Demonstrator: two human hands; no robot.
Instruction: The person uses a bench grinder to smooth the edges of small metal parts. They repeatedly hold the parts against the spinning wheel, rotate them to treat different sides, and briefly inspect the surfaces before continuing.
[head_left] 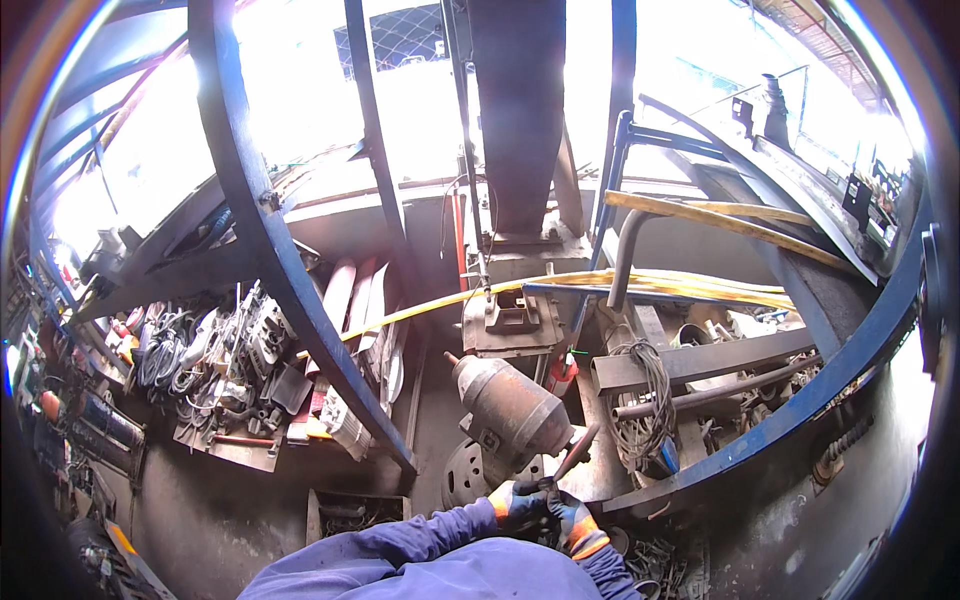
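Both my hands wear dark gloves with orange and grey cuffs and meet low in front of my body. My left hand [515,502] is closed, its fingertips close to the right hand; what it grips is too small to make out. My right hand [571,518] is closed around the lower end of a dark reddish-brown rod [576,453], which tilts up and to the right. Just beyond stands a rusty, rounded metal motor-like body [512,408] with a short shaft at its upper left. A round metal plate with holes [462,474] lies beneath it.
Blue steel posts [290,290] and a curved blue frame [740,450] flank me. Cables and metal parts [230,350] pile up at left. A coil of wire [645,405], a square steel beam [705,362] and yellow hoses [670,285] are at right. A scrap box [316,515] sits nearby.
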